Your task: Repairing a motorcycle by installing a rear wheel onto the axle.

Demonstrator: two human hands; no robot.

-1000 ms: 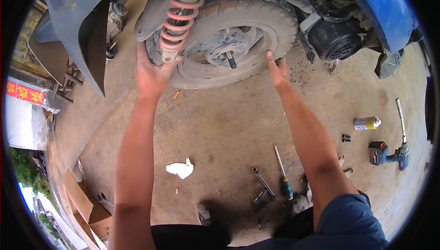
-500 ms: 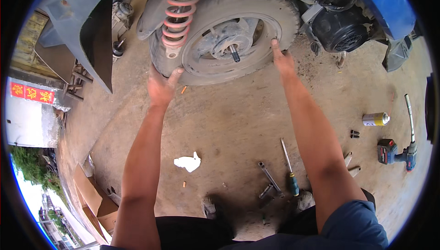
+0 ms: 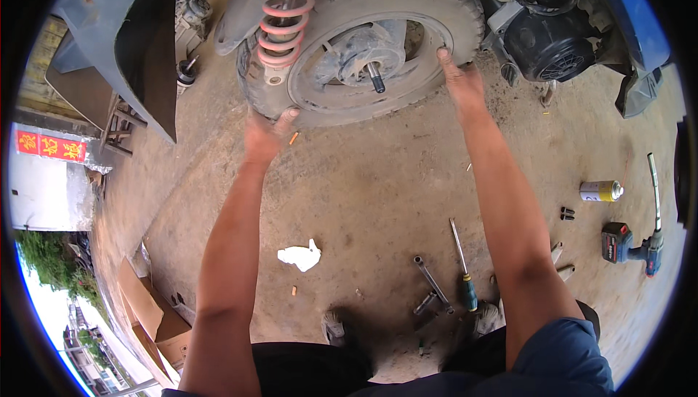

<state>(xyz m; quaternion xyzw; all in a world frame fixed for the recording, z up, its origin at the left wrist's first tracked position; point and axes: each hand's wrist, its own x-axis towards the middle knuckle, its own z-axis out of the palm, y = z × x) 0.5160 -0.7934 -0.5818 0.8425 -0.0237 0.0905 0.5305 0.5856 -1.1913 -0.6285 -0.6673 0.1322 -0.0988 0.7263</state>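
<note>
My left hand (image 3: 269, 129) grips the dusty scooter wheel (image 3: 363, 4) at its lower left, thumb against the sidewall just below the lower eye of the pink coil-spring shock absorber (image 3: 283, 30). Opposite it, my right hand (image 3: 462, 84) holds the tire's right side, thumb near the rim and fingers curled behind the rubber, partly hidden. Between them a threaded axle (image 3: 376, 77) sticks out of the hub. To the right of the tire is the black engine with a finned fan cover (image 3: 545, 48), under blue bodywork (image 3: 640, 26).
On the concrete floor lie a long screwdriver (image 3: 465, 277), wrenches (image 3: 432, 284), a white rag (image 3: 298, 255), a spray can (image 3: 600, 191), small bolts (image 3: 567, 213) and a cordless driver with long extension (image 3: 640, 251). Grey panels (image 3: 123, 48) stand left; a cardboard box (image 3: 160, 317) lies lower left.
My left hand has slid down from beside the shock to the tire's lower edge. My right hand and the wheel have shifted up and rightward. The whole view has shifted slightly too.
</note>
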